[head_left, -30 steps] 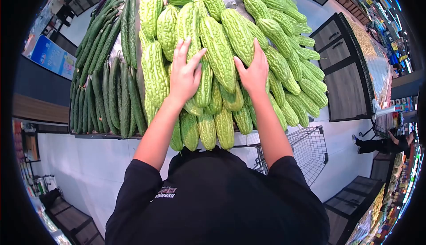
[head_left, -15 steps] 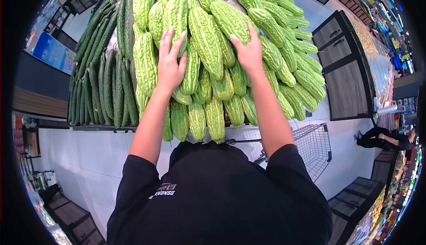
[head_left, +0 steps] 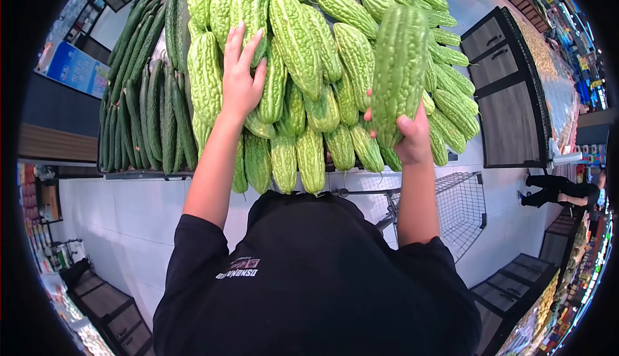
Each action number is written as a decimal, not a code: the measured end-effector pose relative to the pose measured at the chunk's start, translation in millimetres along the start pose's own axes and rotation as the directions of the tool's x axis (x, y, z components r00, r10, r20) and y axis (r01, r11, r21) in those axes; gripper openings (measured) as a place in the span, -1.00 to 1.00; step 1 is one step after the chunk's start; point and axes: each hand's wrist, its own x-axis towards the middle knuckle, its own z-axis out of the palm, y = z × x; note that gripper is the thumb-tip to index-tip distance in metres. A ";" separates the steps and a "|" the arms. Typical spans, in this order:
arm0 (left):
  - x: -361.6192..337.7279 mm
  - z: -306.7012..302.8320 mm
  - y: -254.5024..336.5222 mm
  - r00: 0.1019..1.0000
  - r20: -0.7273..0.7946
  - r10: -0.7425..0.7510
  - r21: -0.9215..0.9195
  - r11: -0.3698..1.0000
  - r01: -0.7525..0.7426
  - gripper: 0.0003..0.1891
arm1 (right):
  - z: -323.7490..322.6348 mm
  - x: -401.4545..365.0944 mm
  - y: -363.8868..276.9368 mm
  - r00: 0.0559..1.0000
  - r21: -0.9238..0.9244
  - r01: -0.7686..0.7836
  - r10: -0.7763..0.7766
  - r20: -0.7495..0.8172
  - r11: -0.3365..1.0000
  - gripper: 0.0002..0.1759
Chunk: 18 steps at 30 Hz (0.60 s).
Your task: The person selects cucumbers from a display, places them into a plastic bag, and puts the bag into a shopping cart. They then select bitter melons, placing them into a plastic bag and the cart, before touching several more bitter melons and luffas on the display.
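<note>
A large green bitter melon (head_left: 401, 66) stands nearly upright in my right hand (head_left: 412, 138), whose fingers wrap round its lower end. It is held up in front of the right part of the pile. My left hand (head_left: 242, 79) rests with fingers spread on the piled bitter melons (head_left: 293, 46), touching a pale one at the left of the heap. Several more hang with their tips over the front edge, like this bitter melon (head_left: 311, 162).
Dark green cucumbers (head_left: 151, 117) fill the left side of the stand. A wire shopping cart (head_left: 461, 207) is on the floor at the right, beyond my right arm. A person in dark clothes (head_left: 558, 189) stands farther right, near wooden display cabinets (head_left: 506, 98).
My right hand has taken a bitter melon off the pile, lifted it and drawn it back to the right, turning it upright. My left hand stays on the pile.
</note>
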 end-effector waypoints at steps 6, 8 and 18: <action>0.4 0.2 1.8 1.000 -0.004 -0.019 0.010 1.000 0.019 -0.40 | -9.9 45.0 29.5 0.960 -0.569 0.164 -0.264 -0.097 0.806 0.10; 0.2 0.0 2.3 1.000 -0.004 -0.017 0.006 1.000 0.017 -0.40 | -4.5 70.7 33.2 0.925 -0.751 0.238 -0.379 -0.017 0.616 0.13; 0.7 -1.0 2.7 1.000 0.001 -0.028 0.005 1.000 0.028 -0.40 | 47.7 118.2 41.4 0.908 -0.984 -0.178 -0.380 -0.174 0.024 -0.08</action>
